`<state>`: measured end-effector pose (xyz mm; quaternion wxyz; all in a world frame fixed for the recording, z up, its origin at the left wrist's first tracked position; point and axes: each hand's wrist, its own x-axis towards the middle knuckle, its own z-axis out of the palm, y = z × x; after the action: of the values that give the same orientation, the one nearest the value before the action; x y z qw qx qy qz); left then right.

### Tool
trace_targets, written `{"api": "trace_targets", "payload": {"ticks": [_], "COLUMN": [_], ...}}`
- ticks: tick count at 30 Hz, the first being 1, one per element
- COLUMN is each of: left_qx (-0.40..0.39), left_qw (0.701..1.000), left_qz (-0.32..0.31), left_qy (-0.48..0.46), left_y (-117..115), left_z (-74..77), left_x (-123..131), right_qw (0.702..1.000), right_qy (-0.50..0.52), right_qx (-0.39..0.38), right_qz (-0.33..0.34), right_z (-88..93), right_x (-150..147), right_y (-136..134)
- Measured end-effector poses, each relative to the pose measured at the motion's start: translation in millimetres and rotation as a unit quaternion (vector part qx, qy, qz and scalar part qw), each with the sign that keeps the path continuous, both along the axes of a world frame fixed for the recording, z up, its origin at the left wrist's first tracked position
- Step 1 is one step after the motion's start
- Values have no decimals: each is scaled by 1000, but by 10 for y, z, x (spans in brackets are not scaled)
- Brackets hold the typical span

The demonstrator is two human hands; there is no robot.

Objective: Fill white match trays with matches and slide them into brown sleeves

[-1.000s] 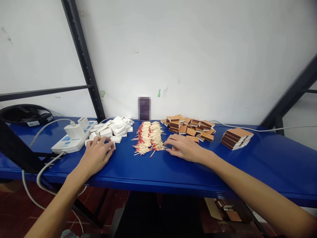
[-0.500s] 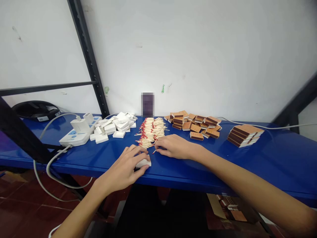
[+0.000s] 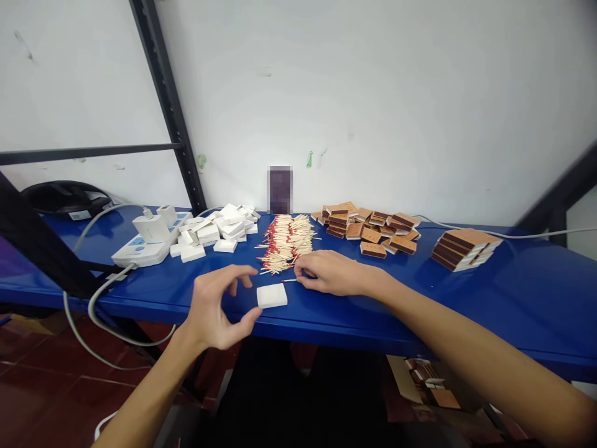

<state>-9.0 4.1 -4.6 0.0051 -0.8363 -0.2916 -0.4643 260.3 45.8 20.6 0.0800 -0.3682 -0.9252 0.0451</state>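
Observation:
A small white matchbox tray (image 3: 272, 296) lies on the blue table near its front edge. Just left of it my left hand (image 3: 226, 305) is open, thumb and fingers spread apart around the tray's left side without gripping it. My right hand (image 3: 326, 272) is closed in a pinch at the front right of a heap of red-tipped matches (image 3: 286, 242). From its fingertips a single match (image 3: 289, 280) sticks out to the left, red head outward. Whether more matches are inside the fingers is hidden.
White trays (image 3: 219, 227) are heaped at the left, beside a power strip (image 3: 144, 249) with chargers and cables. Brown matchboxes (image 3: 373, 230) lie piled behind my right hand, with a neat stack (image 3: 461, 249) farther right. A box of matchboxes (image 3: 429, 382) sits below the table.
My left hand has let go of the white tray and drawn back to the left, opening up. My right hand stays almost in place; the match at its fingertips now lies more level.

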Motion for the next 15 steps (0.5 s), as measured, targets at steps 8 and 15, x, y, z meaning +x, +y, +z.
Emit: {"api": "trace_targets", "payload": {"ticks": [8,15], "left_qx": [-124,-163], "left_qw": [981,982], "left_qz": [67,79], "left_qy": [132,61], "left_y": [38,35], "left_z": [58,52], "left_x": [98,39], "right_qw": [998,996], "right_qy": [39,11], "right_qx": [11,-70], "right_qz": [-55,-46], "right_z": [259,250], "right_x": [141,200], "right_y": [-89,-93]}}
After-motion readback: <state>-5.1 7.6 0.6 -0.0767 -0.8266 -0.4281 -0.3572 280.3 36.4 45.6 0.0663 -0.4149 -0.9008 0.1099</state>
